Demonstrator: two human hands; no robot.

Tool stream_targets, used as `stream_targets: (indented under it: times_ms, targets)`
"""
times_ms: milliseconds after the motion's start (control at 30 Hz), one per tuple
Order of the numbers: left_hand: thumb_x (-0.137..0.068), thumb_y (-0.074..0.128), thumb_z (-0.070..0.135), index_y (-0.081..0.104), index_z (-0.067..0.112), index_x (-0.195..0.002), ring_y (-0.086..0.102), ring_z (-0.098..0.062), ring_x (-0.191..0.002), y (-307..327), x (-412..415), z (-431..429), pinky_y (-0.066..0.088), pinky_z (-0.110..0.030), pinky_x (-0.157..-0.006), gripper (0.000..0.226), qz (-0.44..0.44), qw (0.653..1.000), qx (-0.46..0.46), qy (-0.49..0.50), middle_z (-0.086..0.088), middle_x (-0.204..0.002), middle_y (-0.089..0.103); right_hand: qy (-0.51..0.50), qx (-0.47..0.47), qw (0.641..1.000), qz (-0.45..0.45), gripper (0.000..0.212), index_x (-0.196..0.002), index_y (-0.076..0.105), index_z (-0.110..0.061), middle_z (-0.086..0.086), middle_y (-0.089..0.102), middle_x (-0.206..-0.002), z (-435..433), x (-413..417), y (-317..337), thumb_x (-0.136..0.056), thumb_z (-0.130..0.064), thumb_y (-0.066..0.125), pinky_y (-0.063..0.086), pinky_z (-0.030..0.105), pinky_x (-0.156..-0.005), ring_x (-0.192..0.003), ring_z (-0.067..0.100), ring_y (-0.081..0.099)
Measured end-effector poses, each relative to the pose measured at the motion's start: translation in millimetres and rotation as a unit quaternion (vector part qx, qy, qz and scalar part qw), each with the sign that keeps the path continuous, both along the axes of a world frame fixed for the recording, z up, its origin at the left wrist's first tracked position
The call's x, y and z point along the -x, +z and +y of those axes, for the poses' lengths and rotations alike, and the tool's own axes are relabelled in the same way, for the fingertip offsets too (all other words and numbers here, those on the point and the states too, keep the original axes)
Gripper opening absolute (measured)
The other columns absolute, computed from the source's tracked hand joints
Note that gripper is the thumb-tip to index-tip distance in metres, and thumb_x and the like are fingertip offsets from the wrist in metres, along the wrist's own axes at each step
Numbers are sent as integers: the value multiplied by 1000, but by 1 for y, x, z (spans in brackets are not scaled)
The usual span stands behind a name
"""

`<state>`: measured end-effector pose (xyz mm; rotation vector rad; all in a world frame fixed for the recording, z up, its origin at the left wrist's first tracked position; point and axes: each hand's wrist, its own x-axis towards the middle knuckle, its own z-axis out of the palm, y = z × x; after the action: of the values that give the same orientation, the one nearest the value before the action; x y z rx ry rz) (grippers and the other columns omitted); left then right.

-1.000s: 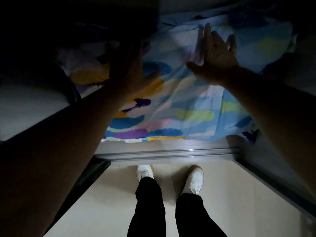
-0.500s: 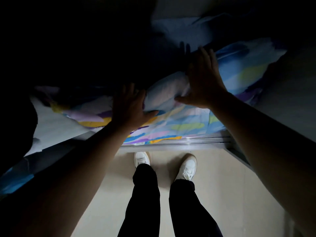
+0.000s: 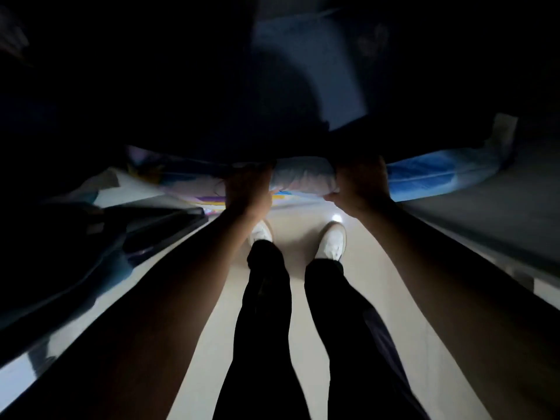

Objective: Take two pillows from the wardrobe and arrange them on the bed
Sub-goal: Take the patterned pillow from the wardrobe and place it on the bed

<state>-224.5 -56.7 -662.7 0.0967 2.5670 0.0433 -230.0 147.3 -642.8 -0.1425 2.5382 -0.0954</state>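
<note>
Pillow (image 3: 304,177) in a patterned, many-coloured case was what both hands gripped: the left hand (image 3: 249,189) curled over its near edge with the thumb beneath, and the right hand (image 3: 360,183) closed on it the same way just beside. It hung across the wardrobe (image 3: 485,213) opening, above the white shoes (image 3: 331,241) — its ends trailing into the dark. The risk, as I judged it, was a loose corner snagging on the wardrobe's edge — or the soft case slipping, since only the near edge was held.
</note>
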Motion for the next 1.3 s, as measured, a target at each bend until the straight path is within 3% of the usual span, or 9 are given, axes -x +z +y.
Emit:
stream_targets:
  times_ms: [167,267,433,700,1000,1067,1167,1233,1300]
  targets:
    - [-82,60,9,42,21,-143,64,-42,-97,50,-57,12,50,-51,-87,65,19,998,47,-26,-17,-109,68,-35,-8,999,-24,64,-128,59,-18,12,61,-125,7,-58,37,-73,-45,79,44,44,-98,-117,36,55]
    - [-81,71,21,59,19,-122,68,-39,-88,78,-71,17,50,-46,-82,43,46,995,60,-59,-17,-97,72,-55,2,998,-22,63,-131,59,-18,12,56,-131,12,-81,63,-74,-39,77,43,42,-98,-121,36,49]
    - [-75,79,31,63,21,-104,70,-37,-86,111,-99,20,49,-39,-80,35,63,995,57,-56,-16,-90,73,-71,-7,997,-18,49,-129,62,-24,9,52,-129,12,-113,102,-82,-34,71,42,41,-92,-121,32,44]
    - [-80,73,43,60,23,-104,69,-35,-91,143,-160,-10,49,-36,-71,34,107,987,34,-118,-10,-98,73,-71,-55,995,51,33,-120,68,-27,7,52,-122,-18,-189,163,-88,-29,61,45,41,-85,-116,30,47]
    - [-79,70,53,55,22,-101,68,-36,-90,282,-242,-19,47,-36,-69,41,163,960,-48,-223,-11,-98,72,-105,-126,976,142,38,-125,62,-31,5,52,-118,-35,-320,316,-89,-22,57,44,40,-77,-109,28,49]
    - [-79,69,56,53,22,-102,67,-34,-92,295,-244,-10,45,-38,-76,44,164,958,-60,-228,-8,-100,71,-111,-139,971,161,37,-125,62,-30,5,51,-116,-27,-327,328,-89,-23,58,43,39,-75,-107,27,50]
    - [-80,67,52,52,22,-107,63,-26,-105,291,-256,-18,25,-53,-112,43,143,956,-60,-249,-2,-107,67,-103,-136,977,124,30,-119,64,-25,3,52,-117,-33,-341,329,-90,-25,56,44,38,-75,-106,26,49]
    - [-81,67,49,49,22,-108,60,-24,-110,307,-268,-10,25,-52,-113,42,154,946,-76,-276,-1,-109,66,-104,-148,975,133,30,-120,64,-25,2,51,-117,-26,-361,345,-91,-28,57,42,36,-73,-107,25,49]
    - [-83,64,45,43,22,-107,64,-30,-99,329,-280,5,40,-43,-96,40,146,944,-88,-283,-6,-102,69,-112,-147,972,148,33,-123,62,-26,2,51,-117,-13,-377,362,-91,-30,58,44,35,-75,-108,25,49]
